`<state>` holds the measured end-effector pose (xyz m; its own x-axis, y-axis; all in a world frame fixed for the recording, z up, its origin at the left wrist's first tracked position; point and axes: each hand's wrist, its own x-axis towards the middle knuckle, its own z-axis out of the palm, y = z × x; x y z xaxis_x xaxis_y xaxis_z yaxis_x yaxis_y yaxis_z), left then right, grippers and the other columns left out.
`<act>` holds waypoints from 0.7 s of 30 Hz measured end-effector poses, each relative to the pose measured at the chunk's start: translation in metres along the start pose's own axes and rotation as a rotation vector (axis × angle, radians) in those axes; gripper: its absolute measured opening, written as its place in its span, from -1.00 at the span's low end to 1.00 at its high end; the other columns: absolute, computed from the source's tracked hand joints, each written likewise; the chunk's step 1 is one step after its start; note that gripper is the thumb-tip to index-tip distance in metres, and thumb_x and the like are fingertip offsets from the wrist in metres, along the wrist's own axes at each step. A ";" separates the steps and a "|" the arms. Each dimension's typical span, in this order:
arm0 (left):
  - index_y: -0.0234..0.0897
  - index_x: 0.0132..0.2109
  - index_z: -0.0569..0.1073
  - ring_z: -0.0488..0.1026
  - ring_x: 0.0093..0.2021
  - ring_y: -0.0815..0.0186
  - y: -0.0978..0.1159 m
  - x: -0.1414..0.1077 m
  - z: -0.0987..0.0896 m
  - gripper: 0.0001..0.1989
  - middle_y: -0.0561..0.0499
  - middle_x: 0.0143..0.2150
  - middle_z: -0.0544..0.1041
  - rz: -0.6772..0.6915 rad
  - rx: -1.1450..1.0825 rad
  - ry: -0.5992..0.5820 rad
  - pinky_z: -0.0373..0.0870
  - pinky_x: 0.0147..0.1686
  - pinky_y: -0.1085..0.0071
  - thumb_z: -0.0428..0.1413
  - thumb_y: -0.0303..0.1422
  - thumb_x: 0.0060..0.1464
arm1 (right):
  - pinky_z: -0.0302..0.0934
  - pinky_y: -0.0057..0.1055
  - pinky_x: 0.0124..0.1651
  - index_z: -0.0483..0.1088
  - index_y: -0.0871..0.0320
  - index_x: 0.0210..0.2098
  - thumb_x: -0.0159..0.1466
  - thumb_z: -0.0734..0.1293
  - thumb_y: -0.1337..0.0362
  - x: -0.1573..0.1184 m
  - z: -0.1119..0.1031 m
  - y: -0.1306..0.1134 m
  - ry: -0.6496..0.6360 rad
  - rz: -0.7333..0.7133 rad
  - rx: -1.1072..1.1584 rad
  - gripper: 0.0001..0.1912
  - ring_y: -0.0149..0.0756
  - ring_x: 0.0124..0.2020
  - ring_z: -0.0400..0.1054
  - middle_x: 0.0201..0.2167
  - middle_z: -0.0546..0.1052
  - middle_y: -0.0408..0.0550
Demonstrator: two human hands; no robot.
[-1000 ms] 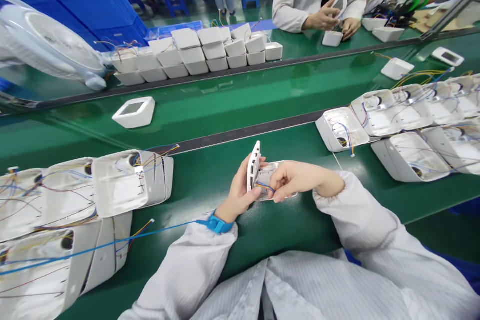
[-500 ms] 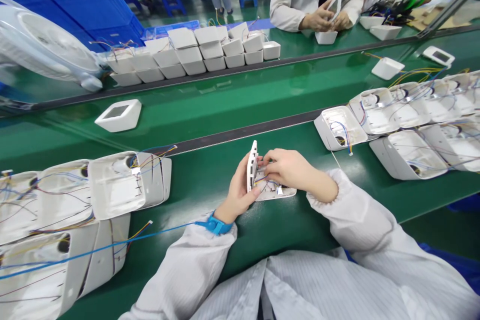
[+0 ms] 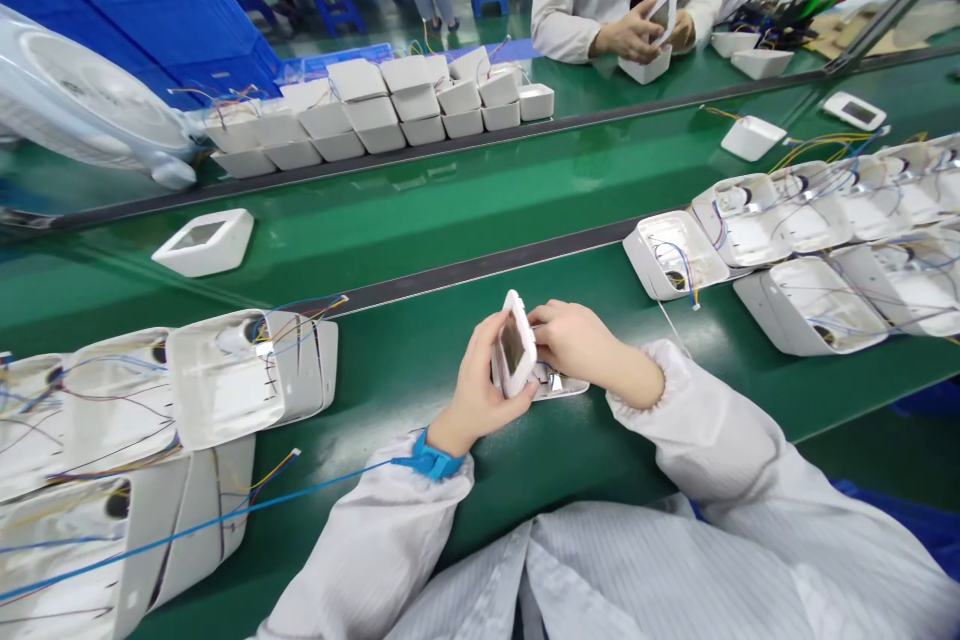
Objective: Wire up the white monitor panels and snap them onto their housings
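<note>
My left hand (image 3: 474, 390) grips a small white front cover with a screen (image 3: 514, 345), tilted so the screen faces me. My right hand (image 3: 576, 342) rests behind it, fingers on the white back shell (image 3: 556, 384) that lies on the green table (image 3: 405, 360), with thin coloured wires between the two parts. A blue wrist strap (image 3: 431, 458) is on my left wrist, its blue cord running off to the left.
Open white shells with wires (image 3: 225, 380) lie stacked at my left, and more (image 3: 810, 315) lie at my right. A finished unit (image 3: 201, 242) rides the green belt. Stacked white boxes (image 3: 390, 110) and a fan (image 3: 82, 100) stand beyond. A person's hands (image 3: 637, 25) work opposite.
My left hand has turned the cover from edge-on to screen towards me. My right hand moved from the wires up behind the cover. The unit on the belt drifted left.
</note>
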<state>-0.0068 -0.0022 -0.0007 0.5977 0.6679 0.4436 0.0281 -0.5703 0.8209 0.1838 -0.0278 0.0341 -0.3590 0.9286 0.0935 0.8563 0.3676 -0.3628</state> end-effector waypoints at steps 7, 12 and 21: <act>-0.14 0.38 0.06 0.16 0.27 -0.01 0.016 0.013 -0.017 -0.13 -0.21 0.29 0.14 0.033 0.316 -0.426 0.20 0.23 0.06 0.23 -0.36 -0.05 | 0.31 -0.36 -0.08 0.52 0.18 -0.13 0.15 0.36 0.50 -0.002 -0.022 0.026 -0.150 0.046 0.480 -0.71 -0.22 -0.12 0.45 -0.08 0.55 0.01; -0.14 0.37 0.08 0.11 0.28 -0.03 0.013 0.013 -0.017 -0.09 -0.23 0.33 0.09 0.056 0.417 -0.505 0.14 0.25 0.03 0.30 -0.17 -0.06 | 0.32 -0.34 -0.04 0.55 0.13 -0.20 0.22 0.35 0.29 -0.005 -0.035 0.052 -0.132 0.133 0.866 -0.82 -0.25 -0.12 0.47 -0.13 0.58 -0.07; -0.16 0.39 -0.02 0.11 0.26 -0.12 0.014 0.006 -0.003 0.09 -0.26 0.28 0.14 -0.023 0.457 -0.454 0.14 0.21 -0.09 0.34 -0.02 -0.19 | 0.36 -0.32 -0.12 0.52 0.16 -0.15 0.23 0.38 0.14 0.011 0.002 0.006 0.151 0.350 1.002 -0.74 -0.25 -0.21 0.48 -0.19 0.59 -0.02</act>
<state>-0.0057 -0.0046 0.0145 0.8695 0.4709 0.1491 0.3238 -0.7713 0.5480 0.1842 -0.0158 0.0313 -0.0442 0.9962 -0.0745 0.1835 -0.0652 -0.9808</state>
